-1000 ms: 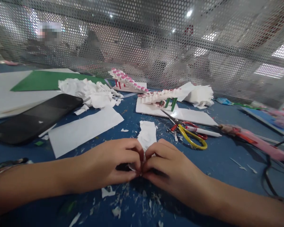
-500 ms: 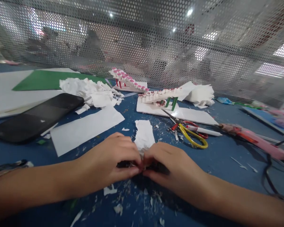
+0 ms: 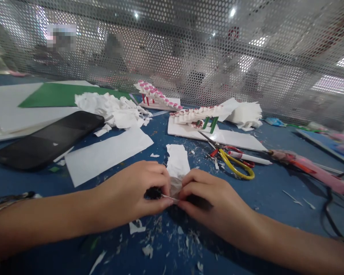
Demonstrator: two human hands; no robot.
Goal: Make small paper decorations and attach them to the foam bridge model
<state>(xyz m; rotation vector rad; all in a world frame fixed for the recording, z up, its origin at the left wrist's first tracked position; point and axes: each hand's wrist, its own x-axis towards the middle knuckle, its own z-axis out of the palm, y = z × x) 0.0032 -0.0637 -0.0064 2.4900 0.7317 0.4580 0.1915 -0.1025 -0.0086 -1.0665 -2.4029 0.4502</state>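
Note:
My left hand (image 3: 133,193) and my right hand (image 3: 209,198) meet low in the middle of the blue table (image 3: 275,191). Both pinch the near end of a torn white paper strip (image 3: 177,162) that runs away from me. Fingers of both hands are curled closed, thumbs pressed on the paper edge between them. Small white paper scraps (image 3: 137,227) lie just below my hands.
A black phone (image 3: 48,139) lies at the left beside a white sheet (image 3: 109,152). Crumpled white paper (image 3: 111,109), green card (image 3: 60,95) and small paper models (image 3: 195,114) lie farther back. Yellow-and-red scissors (image 3: 232,160) and a pen (image 3: 249,156) rest at the right. A perforated metal screen (image 3: 172,49) closes the back.
My hands have stayed together on the strip; the fingers shifted slightly and a thin edge of paper now shows between the thumbs. The view has drifted a little.

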